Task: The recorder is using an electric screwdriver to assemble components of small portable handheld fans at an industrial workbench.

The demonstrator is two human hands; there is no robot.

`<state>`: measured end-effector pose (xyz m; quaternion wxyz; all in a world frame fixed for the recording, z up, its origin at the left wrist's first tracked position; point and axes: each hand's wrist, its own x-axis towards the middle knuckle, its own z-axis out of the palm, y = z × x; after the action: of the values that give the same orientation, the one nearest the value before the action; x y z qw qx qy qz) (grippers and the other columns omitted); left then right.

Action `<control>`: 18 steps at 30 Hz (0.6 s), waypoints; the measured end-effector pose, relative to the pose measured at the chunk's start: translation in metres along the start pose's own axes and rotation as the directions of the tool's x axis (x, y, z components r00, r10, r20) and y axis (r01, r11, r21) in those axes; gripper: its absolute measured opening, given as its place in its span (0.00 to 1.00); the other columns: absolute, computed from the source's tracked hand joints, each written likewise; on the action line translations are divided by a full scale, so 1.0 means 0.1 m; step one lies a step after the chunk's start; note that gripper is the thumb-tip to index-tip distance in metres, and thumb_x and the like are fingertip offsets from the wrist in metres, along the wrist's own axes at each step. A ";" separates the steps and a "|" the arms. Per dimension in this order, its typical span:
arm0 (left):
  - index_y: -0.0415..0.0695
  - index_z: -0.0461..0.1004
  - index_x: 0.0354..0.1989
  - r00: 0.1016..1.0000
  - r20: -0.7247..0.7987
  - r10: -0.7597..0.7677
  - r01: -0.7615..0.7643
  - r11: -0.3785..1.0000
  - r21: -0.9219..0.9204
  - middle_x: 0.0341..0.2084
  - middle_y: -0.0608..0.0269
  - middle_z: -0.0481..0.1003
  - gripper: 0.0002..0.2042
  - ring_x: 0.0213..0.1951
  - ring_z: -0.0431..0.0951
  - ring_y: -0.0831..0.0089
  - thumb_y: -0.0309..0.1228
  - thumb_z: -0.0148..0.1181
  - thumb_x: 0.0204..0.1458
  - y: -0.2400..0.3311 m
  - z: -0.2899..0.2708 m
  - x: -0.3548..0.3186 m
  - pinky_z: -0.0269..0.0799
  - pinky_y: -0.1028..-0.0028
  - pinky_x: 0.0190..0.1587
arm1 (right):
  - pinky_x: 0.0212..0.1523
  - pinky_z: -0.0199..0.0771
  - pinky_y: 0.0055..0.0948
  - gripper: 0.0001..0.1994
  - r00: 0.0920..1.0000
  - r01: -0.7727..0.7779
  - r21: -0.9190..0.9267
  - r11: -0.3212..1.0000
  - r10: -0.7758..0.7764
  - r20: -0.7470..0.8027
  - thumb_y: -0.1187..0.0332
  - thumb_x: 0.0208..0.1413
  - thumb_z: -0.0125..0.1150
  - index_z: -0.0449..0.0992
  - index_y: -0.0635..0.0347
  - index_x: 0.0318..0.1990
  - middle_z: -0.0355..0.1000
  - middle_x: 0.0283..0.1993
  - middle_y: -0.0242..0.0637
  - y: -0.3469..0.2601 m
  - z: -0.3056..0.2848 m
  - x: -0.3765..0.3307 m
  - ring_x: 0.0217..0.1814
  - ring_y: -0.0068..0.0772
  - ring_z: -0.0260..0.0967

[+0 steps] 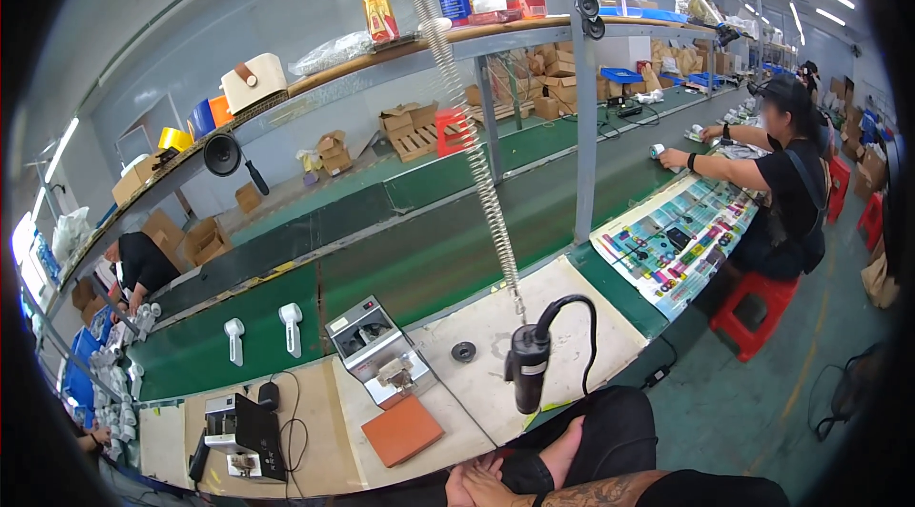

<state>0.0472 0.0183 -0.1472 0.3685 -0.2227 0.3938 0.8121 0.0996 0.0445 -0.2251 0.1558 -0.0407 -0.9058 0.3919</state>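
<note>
Fingers (461,486) folded together, exact openness unclear, near orange slab (402,431)

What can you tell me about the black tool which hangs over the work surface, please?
The black tool has a roughly cylindrical body, narrower below a thicker top, with a slightly shiny finish that looks like plastic. It hangs near upright from a long metal coil spring, above the near part of the beige board. A black cable arches from its top. Only spring and cable visibly touch it; whether its lower end meets anything is unclear.
</note>
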 end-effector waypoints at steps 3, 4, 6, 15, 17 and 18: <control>0.46 0.77 0.46 1.000 -0.014 -0.015 0.014 0.999 -0.052 0.37 0.60 0.76 0.19 0.42 0.77 0.65 0.47 0.47 0.70 -0.01 -0.17 0.14 0.76 0.61 0.54 | 0.70 0.52 0.61 0.43 0.991 0.114 0.065 0.991 -0.108 -0.082 0.41 0.60 0.60 0.63 0.82 0.61 0.62 0.61 0.74 0.26 0.26 0.00 0.64 0.77 0.59; 0.45 0.77 0.45 0.993 0.098 -0.060 0.059 0.998 0.008 0.34 0.60 0.76 0.17 0.40 0.77 0.65 0.46 0.49 0.69 0.00 -0.47 0.40 0.77 0.61 0.53 | 0.70 0.53 0.60 0.42 0.999 0.014 0.023 1.000 -0.014 0.029 0.42 0.60 0.61 0.64 0.81 0.60 0.63 0.61 0.73 0.24 0.22 0.01 0.64 0.75 0.60; 0.45 0.77 0.42 0.934 0.307 -0.185 0.144 0.978 0.150 0.30 0.61 0.75 0.15 0.36 0.77 0.66 0.44 0.53 0.68 0.00 -0.96 0.88 0.79 0.61 0.49 | 0.69 0.58 0.55 0.42 0.982 -0.125 0.058 0.990 0.115 0.149 0.44 0.59 0.65 0.64 0.81 0.61 0.65 0.60 0.72 0.18 0.07 0.07 0.64 0.70 0.62; 0.44 0.74 0.37 0.903 0.274 -0.331 0.363 0.929 -0.076 0.31 0.57 0.76 0.19 0.41 0.78 0.58 0.50 0.56 0.65 -0.71 0.45 0.90 0.75 0.55 0.52 | 0.66 0.63 0.51 0.44 0.989 -0.087 0.186 0.979 0.062 0.137 0.44 0.59 0.65 0.62 0.82 0.65 0.66 0.59 0.72 0.30 0.07 0.16 0.63 0.66 0.66; 0.45 0.74 0.47 0.877 0.250 -0.411 0.413 0.910 0.044 0.33 0.58 0.75 0.19 0.41 0.77 0.60 0.51 0.58 0.65 0.00 -0.28 0.41 0.77 0.56 0.51 | 0.67 0.62 0.51 0.44 0.977 -0.177 0.173 0.969 0.152 0.148 0.44 0.59 0.65 0.62 0.82 0.65 0.66 0.59 0.72 0.40 -0.10 0.07 0.64 0.66 0.66; 0.45 0.74 0.47 0.893 0.243 -0.379 0.386 0.922 0.022 0.33 0.58 0.75 0.19 0.41 0.77 0.60 0.51 0.58 0.65 0.03 -0.35 0.34 0.77 0.56 0.51 | 0.67 0.62 0.51 0.44 0.972 -0.164 0.188 0.968 0.126 0.199 0.44 0.59 0.65 0.62 0.82 0.65 0.66 0.59 0.72 0.29 -0.08 0.13 0.64 0.66 0.66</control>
<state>0.0258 0.0036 -0.1888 0.5632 -0.1997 0.2832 0.7502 0.0882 0.0731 -0.2375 0.0448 -0.0544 -0.8661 0.4949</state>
